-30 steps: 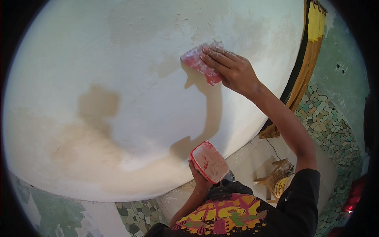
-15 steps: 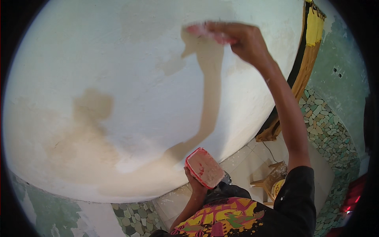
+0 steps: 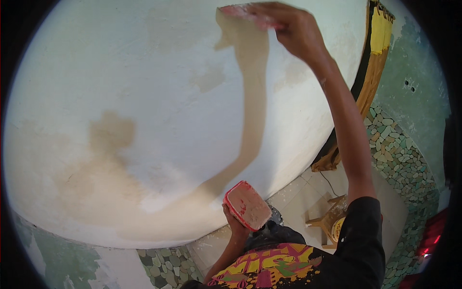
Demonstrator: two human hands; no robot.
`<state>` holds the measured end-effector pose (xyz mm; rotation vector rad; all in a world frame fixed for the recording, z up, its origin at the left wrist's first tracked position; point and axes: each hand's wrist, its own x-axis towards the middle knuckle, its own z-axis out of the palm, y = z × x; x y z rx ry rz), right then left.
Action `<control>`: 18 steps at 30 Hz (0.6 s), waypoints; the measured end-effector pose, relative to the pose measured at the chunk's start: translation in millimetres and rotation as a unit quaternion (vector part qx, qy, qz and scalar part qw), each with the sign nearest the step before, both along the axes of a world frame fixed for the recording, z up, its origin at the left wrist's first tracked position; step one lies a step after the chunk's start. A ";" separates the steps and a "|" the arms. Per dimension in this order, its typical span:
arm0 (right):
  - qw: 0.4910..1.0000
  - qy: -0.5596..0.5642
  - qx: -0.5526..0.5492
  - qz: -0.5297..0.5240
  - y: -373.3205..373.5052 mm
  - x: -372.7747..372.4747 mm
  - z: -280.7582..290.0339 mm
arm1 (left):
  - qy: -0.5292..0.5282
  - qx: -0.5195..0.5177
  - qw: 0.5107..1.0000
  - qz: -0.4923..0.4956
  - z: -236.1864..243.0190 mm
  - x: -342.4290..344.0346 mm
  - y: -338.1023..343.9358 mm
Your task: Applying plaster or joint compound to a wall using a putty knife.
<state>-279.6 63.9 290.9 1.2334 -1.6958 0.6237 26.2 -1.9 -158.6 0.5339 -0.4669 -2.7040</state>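
My raised right hand (image 3: pixel 299 34) grips a red putty scraper (image 3: pixel 244 11) smeared with white, its flat edge at the pale wall (image 3: pixel 173 115) near the top of the view. Motion blurs the tool a little, and part of its body is hidden by my fingers. Low in front of my body, my left hand (image 3: pixel 235 221) holds a red rectangular plastic tub (image 3: pixel 249 206) by its side. Pinkish-white putty coats the tub's face, with red showing through in streaks. Damp-looking beige patches mark the wall, and my arm's shadow falls across it.
A wood-framed opening with a yellow fringed cloth (image 3: pixel 381 31) borders the wall on the right. On the tiled floor (image 3: pixel 293 197) stands a small wooden stool (image 3: pixel 332 216) beside a round yellow-and-white container (image 3: pixel 338 228). A cable (image 3: pixel 329 183) runs near it. Pebble cladding (image 3: pixel 394 144) lines the right.
My right hand and the scraper have moved upward and slightly left along the wall, their shadow with them. My left hand and the tub have barely shifted.
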 end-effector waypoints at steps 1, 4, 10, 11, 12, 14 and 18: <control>0.999 -0.001 -0.008 0.035 -0.3 -5.2 -7.7 | -0.013 0.007 1.000 0.008 2.5 0.1 3.3; 0.998 0.028 0.057 0.024 17.2 -7.6 -50.2 | 0.007 0.044 0.999 0.006 0.3 0.0 5.7; 0.992 -0.016 0.118 0.038 20.2 9.2 -44.1 | 0.018 0.004 1.000 -0.005 0.5 0.5 -3.9; 0.993 -0.058 0.055 0.084 19.1 5.0 -24.6 | 0.020 0.003 1.000 -0.008 1.4 -0.4 -3.8; 0.994 -0.043 0.024 0.093 16.7 -2.8 -1.3 | 0.021 0.000 1.000 -0.017 6.9 -1.2 -2.6; 0.994 -0.049 -0.001 0.098 7.7 -1.8 50.2 | 0.023 -0.005 0.999 -0.023 6.9 -2.7 -2.8; 0.998 -0.005 0.056 0.015 6.9 8.4 65.7 | 0.015 -0.001 1.000 0.006 -6.1 -3.3 -2.8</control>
